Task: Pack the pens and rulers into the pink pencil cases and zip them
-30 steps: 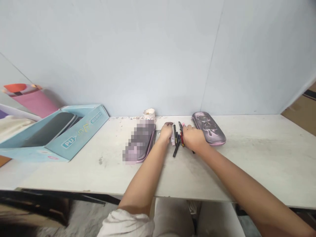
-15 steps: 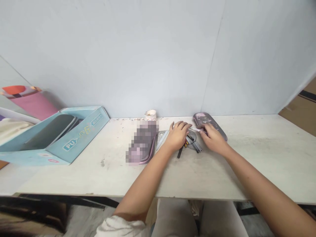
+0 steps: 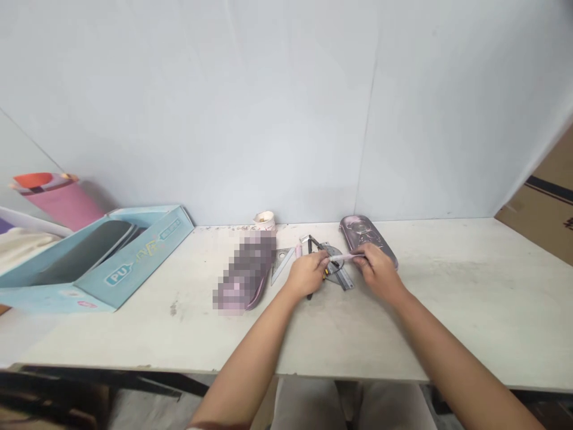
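Note:
Between my two hands is a slim, pale pink and white pen, lying nearly level. My left hand pinches its left end, and my right hand has closed fingers on the right end. Below and behind the pen is a small pile: a clear set square, a grey ruler, a black pen and a clear round-edged piece like a protractor. Part of the pile is hidden by my left hand. Just beyond my right hand lies a closed, shiny dark purple pencil case.
Left of the pile lies another purple case, partly blurred out. A small white cup stands against the wall. Far left, a light blue box holds a dark grey case; a pink roll is behind it.
My left hand has come off the top of the pile and closed on the pen's left end. My right hand still holds the pen. The view has shifted slightly.

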The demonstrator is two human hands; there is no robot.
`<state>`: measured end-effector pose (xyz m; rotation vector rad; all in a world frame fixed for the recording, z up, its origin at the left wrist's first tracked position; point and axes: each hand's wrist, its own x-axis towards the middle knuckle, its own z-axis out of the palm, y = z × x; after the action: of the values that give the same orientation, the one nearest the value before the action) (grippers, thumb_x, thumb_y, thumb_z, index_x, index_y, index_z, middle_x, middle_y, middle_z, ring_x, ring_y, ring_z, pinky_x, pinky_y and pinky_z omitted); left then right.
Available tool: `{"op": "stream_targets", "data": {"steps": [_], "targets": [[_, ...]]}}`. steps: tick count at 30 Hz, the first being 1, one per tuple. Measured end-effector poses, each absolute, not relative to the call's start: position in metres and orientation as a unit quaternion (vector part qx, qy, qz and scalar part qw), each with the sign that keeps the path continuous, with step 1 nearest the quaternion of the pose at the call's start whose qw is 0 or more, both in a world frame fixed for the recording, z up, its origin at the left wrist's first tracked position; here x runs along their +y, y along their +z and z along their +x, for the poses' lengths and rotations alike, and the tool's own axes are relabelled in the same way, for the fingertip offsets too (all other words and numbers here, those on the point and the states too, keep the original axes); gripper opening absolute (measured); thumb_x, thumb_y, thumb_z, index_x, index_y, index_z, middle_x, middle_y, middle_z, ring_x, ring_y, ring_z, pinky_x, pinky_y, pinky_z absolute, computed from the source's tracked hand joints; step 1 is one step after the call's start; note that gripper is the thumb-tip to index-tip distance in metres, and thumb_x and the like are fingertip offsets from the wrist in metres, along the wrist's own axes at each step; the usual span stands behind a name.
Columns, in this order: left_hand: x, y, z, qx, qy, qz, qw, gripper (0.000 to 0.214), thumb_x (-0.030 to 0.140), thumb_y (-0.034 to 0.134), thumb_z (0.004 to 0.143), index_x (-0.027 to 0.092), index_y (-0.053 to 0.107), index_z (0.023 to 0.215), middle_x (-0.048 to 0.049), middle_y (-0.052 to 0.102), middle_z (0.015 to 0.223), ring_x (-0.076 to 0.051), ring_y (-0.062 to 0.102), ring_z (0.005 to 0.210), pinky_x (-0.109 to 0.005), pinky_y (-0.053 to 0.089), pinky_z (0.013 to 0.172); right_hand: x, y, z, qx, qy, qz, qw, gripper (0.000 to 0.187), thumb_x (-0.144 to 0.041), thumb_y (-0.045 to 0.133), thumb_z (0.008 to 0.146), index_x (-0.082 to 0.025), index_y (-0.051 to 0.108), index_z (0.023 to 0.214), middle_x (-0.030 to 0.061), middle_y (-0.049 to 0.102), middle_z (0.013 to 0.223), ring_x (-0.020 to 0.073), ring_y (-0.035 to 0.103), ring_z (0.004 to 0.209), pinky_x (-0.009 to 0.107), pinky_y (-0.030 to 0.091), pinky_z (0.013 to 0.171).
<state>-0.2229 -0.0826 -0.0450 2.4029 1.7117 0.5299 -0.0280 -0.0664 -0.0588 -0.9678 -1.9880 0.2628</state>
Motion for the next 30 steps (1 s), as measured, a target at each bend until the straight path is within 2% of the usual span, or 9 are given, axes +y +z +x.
{"op": "stream_targets", "data": {"steps": [2, 5, 8, 13, 17, 19, 22, 27, 30], "targets": [[-0.081, -0.047, -0.226, 0.565, 0.191, 0.796, 0.102, 0.027, 0.029, 0.028, 0.091, 0.021, 0.053, 0.083, -0.0009, 0.061, 0.08, -0.014, 0.056, 0.073, -0.023, 0.037, 0.063, -0.068, -0.058, -0.028, -0.814, 0.095, -0.361, 0.446, 0.02, -0.026, 0.037, 0.086, -0.019, 0.055, 0.09, 0.0078, 0.062, 0.091, 0.0196, 0.055, 0.087, 0.032, 0.041, 0.077], [-0.08, -0.048, -0.231, 0.572, 0.198, 0.792, 0.084, 0.027, 0.03, 0.029, 0.09, 0.02, 0.052, 0.081, -0.001, 0.061, 0.078, -0.015, 0.056, 0.074, -0.023, 0.036, 0.063, -0.067, -0.058, -0.026, -0.789, 0.129, -0.435, 0.415, 0.026, -0.035, 0.042, 0.085, -0.02, 0.053, 0.102, 0.0046, 0.064, 0.083, 0.0179, 0.058, 0.071, 0.029, 0.042, 0.065], [-0.081, -0.046, -0.232, 0.573, 0.178, 0.798, 0.062, 0.026, 0.032, 0.03, 0.09, 0.021, 0.052, 0.081, -0.0014, 0.061, 0.077, -0.015, 0.055, 0.073, -0.024, 0.035, 0.061, -0.066, -0.059, -0.024, -0.769, 0.136, -0.491, 0.386, 0.027, -0.04, 0.039, 0.086, -0.02, 0.057, 0.091, 0.0021, 0.062, 0.069, 0.0173, 0.056, 0.062, 0.028, 0.039, 0.058], [-0.082, -0.046, -0.226, 0.572, 0.163, 0.803, 0.047, 0.027, 0.032, 0.028, 0.091, 0.021, 0.053, 0.089, -0.0022, 0.062, 0.083, -0.016, 0.057, 0.077, -0.025, 0.037, 0.064, -0.065, -0.055, -0.023, -0.781, 0.156, -0.44, 0.416, 0.024, -0.034, 0.041, 0.085, -0.02, 0.055, 0.098, 0.0052, 0.063, 0.088, 0.0169, 0.057, 0.076, 0.027, 0.041, 0.067], [-0.082, -0.049, -0.22, 0.555, 0.155, 0.817, 0.022, 0.029, 0.033, 0.027, 0.091, 0.022, 0.054, 0.093, -0.0025, 0.062, 0.088, -0.017, 0.058, 0.081, -0.026, 0.038, 0.065, -0.066, -0.053, -0.021, -0.748, 0.184, -0.507, 0.387, 0.028, -0.043, 0.042, 0.084, -0.02, 0.057, 0.089, 0.0022, 0.062, 0.071, 0.0161, 0.055, 0.062, 0.027, 0.038, 0.059], [-0.082, -0.051, -0.219, 0.554, 0.152, 0.818, 0.015, 0.029, 0.034, 0.027, 0.091, 0.022, 0.054, 0.092, -0.0025, 0.062, 0.087, -0.017, 0.058, 0.08, -0.026, 0.038, 0.064, -0.065, -0.054, -0.019, -0.765, 0.17, -0.48, 0.396, 0.027, -0.04, 0.04, 0.085, -0.02, 0.057, 0.084, 0.0037, 0.063, 0.076, 0.0169, 0.055, 0.07, 0.027, 0.039, 0.064], [-0.082, -0.051, -0.218, 0.559, 0.161, 0.813, 0.011, 0.029, 0.034, 0.027, 0.091, 0.022, 0.053, 0.092, -0.0028, 0.062, 0.086, -0.017, 0.058, 0.08, -0.026, 0.038, 0.065, -0.065, -0.054, -0.018, -0.77, 0.155, -0.447, 0.428, 0.025, -0.038, 0.043, 0.083, -0.019, 0.056, 0.094, 0.0058, 0.062, 0.092, 0.0163, 0.054, 0.073, 0.026, 0.039, 0.065], [-0.081, -0.052, -0.217, 0.552, 0.18, 0.814, 0.005, 0.03, 0.034, 0.026, 0.092, 0.021, 0.053, 0.09, -0.003, 0.062, 0.085, -0.017, 0.057, 0.08, -0.026, 0.038, 0.066, -0.067, -0.054, -0.015, -0.732, 0.173, -0.528, 0.394, 0.033, -0.048, 0.043, 0.082, -0.02, 0.059, 0.085, 0.0005, 0.058, 0.062, 0.0134, 0.048, 0.053, 0.025, 0.034, 0.055], [-0.08, -0.053, -0.216, 0.548, 0.19, 0.815, 0.008, 0.03, 0.034, 0.026, 0.092, 0.021, 0.053, 0.089, -0.0027, 0.062, 0.086, -0.016, 0.057, 0.08, -0.026, 0.038, 0.067, -0.067, -0.054, -0.014, -0.748, 0.181, -0.496, 0.402, 0.026, -0.041, 0.044, 0.082, -0.02, 0.058, 0.085, 0.0006, 0.059, 0.068, 0.0127, 0.049, 0.056, 0.024, 0.034, 0.056]]}}
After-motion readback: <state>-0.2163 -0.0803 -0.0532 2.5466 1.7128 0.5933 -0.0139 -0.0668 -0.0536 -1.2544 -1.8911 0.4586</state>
